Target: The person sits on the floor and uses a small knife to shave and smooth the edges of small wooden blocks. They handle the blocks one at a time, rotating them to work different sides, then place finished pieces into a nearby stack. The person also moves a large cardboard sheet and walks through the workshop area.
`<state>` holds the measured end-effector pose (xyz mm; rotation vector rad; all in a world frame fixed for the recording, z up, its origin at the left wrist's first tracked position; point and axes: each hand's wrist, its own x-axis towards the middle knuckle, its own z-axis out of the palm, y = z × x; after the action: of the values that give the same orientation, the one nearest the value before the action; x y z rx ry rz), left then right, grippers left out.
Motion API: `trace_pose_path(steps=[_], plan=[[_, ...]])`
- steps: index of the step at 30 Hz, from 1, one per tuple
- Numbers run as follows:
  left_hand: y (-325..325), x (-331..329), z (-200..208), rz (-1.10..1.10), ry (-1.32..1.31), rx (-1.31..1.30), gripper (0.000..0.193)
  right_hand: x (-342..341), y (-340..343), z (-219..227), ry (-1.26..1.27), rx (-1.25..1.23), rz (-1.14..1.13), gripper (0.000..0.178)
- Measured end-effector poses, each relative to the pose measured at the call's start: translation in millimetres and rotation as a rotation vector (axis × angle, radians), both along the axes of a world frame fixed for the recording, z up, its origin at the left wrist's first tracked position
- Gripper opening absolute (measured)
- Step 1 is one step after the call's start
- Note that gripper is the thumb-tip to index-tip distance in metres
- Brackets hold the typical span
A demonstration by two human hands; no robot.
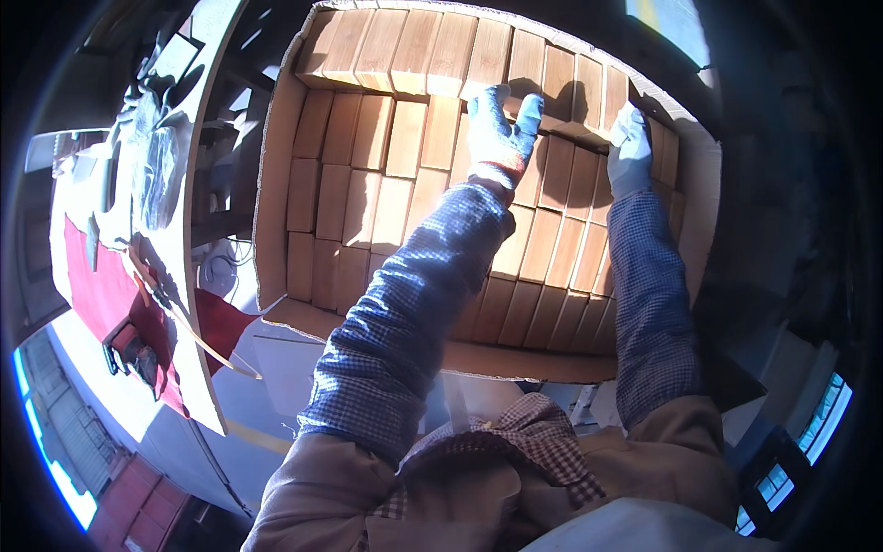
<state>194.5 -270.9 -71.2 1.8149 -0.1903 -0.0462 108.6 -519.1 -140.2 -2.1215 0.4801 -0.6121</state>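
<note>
Both hands wore blue-grey work gloves and reached into a large open cardboard box (276, 184) packed with rows of pale wooden blocks (368, 202). The left hand (498, 129), toward twelve o'clock in the view, lay palm-down with fingers spread across the top of the blocks, its fingertips curling over the near edge of a raised block (570, 97) in the back rows; it pressed on the wood rather than closing around anything. The right hand (629, 152), at about one o'clock, was set against the far end of that same raised block, near the box's right wall; its fingers looked bent around the block's edge, though how firmly it gripped could not be told. The raised block stood slightly higher than its neighbours, between the two hands. Checked blue sleeves ran from six o'clock up to both gloves. Outside the box, at nine o'clock, a workbench (198, 368) carried a red cloth (101, 294), clear plastic wrapping (152, 166) and a dark clamp-like tool (129, 354) near eight o'clock. Strong sunlight threw hard shadows of the hands across the blocks.
</note>
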Motion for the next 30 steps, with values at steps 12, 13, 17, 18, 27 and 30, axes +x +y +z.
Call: trace_pose_path(steps=[12,13,17,18,27,30], plan=[[-17,0,8,0.057,0.059,0.200,0.048,7,20,26,-0.095,0.935,-0.293,0.053],[-20,-1,6,0.067,0.056,0.147,0.047,9,21,28,-0.095,0.966,-0.326,0.053],[-13,-8,-2,0.054,-0.053,0.112,0.035,-4,31,41,-0.042,0.920,-0.367,0.056],[-9,-15,-1,0.059,-0.098,0.090,0.032,-14,35,48,-0.047,0.902,-0.353,0.056],[44,-25,61,-0.008,-0.188,-0.045,0.030,-46,89,120,-0.171,0.821,-0.284,0.051],[67,16,83,0.069,-0.331,-0.028,0.020,-4,111,125,-0.172,0.837,-0.103,0.047]])
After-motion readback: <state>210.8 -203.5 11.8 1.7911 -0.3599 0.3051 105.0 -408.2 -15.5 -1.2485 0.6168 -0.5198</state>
